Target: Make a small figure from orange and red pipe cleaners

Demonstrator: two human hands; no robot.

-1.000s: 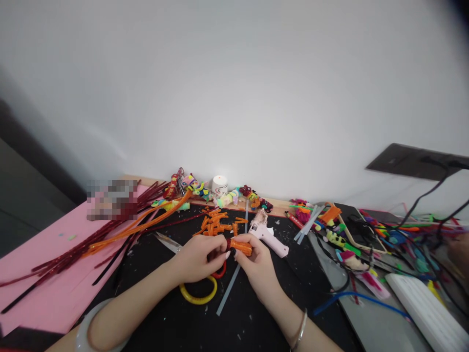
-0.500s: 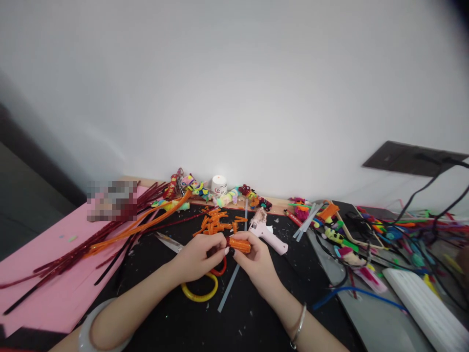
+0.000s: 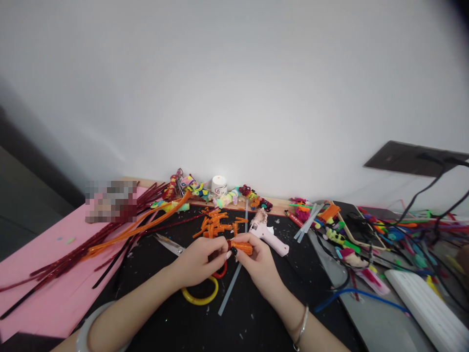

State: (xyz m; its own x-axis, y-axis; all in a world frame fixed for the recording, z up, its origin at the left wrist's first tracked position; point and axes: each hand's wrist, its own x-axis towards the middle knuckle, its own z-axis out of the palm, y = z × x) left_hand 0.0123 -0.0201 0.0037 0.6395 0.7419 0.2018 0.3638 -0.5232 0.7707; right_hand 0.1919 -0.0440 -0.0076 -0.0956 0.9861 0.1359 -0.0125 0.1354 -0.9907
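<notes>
Between my two hands is a short bundle of orange pipe cleaners [image 3: 243, 248] with a dark red band around its left end. My left hand [image 3: 202, 256] pinches that red end between thumb and fingertips. The fingers of my right hand [image 3: 257, 261] are wrapped around the orange part from the right. Just behind the hands lies a heap of short cut orange pipe cleaner pieces [image 3: 216, 223]. Scissors [image 3: 201, 297] with yellow and red handles lie partly under my left hand. A pale pink glue gun [image 3: 269, 237] rests behind my right hand, and a translucent glue stick [image 3: 231, 288] passes beneath the hands.
Long dark red pipe cleaners [image 3: 91, 239] lie over a pink sheet [image 3: 32, 288] at left. Small colourful figures and a white cup [image 3: 219, 186] line the wall. At right are glue sticks [image 3: 308, 222], a white power strip [image 3: 425, 303], tangled pipe cleaners and cables running to a wall socket [image 3: 399, 157].
Both hands stay on the orange bundle, with only a slight shift of the fingers at its red end. The view has moved very slightly.
</notes>
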